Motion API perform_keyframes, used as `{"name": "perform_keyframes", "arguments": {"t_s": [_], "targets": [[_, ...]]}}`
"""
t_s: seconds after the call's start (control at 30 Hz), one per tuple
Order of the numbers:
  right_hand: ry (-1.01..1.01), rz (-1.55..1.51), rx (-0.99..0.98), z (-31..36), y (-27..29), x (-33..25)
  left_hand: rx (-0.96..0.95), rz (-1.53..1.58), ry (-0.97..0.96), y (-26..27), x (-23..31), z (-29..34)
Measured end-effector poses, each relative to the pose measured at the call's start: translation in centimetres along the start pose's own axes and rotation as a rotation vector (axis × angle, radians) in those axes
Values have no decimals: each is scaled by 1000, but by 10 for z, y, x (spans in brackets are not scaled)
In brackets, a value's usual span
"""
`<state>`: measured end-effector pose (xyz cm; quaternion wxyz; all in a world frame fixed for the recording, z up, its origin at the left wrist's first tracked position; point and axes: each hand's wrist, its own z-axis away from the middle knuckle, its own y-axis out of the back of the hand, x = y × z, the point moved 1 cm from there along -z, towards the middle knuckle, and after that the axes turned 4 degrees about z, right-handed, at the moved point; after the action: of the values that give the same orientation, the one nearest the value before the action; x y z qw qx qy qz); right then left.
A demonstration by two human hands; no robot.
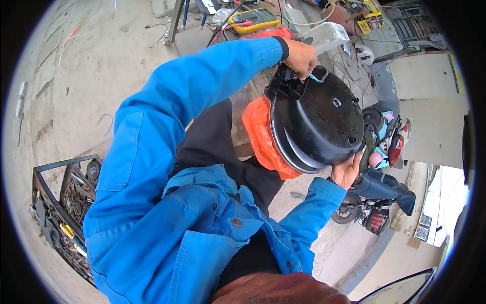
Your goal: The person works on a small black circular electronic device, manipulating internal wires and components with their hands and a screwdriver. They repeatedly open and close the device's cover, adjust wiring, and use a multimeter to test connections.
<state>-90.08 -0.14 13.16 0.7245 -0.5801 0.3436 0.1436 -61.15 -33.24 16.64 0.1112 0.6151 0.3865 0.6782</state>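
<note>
A black round appliance housing [324,119], like the body of an electric pot, is tilted on its side with a silvery rim facing my lap. My left hand [302,57] is closed at its upper end, pinching thin coloured wires [317,77] beside a black bracket [293,87]. The fingertips are partly hidden there. Low on the far side, my right hand [347,172] grips the housing's edge, thumb up along it and the other fingers partly covered. Orange-red plastic bag [260,134] material bunches against the rim, between the housing and my legs.
Beyond the housing lie a yellow multimeter [254,20] with leads, a clear plastic-wrapped piece [326,37] and loose cables. A metal-framed bin [66,202] of scrap parts stands at the left. Parked motorbikes, one with a dark tyre [346,209], are at the right.
</note>
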Motion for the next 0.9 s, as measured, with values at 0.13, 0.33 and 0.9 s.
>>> {"name": "perform_keyframes", "arguments": {"t_s": [0.13, 0.33, 0.9], "targets": [[43, -25, 164, 2, -5, 16, -21, -40, 23, 1, 5, -4], [103, 18, 147, 6, -13, 27, -19, -103, 31, 1, 19, 7], [145, -97, 125, 0, -19, 35, 7, -163, 98, 8, 50, 40]]}}
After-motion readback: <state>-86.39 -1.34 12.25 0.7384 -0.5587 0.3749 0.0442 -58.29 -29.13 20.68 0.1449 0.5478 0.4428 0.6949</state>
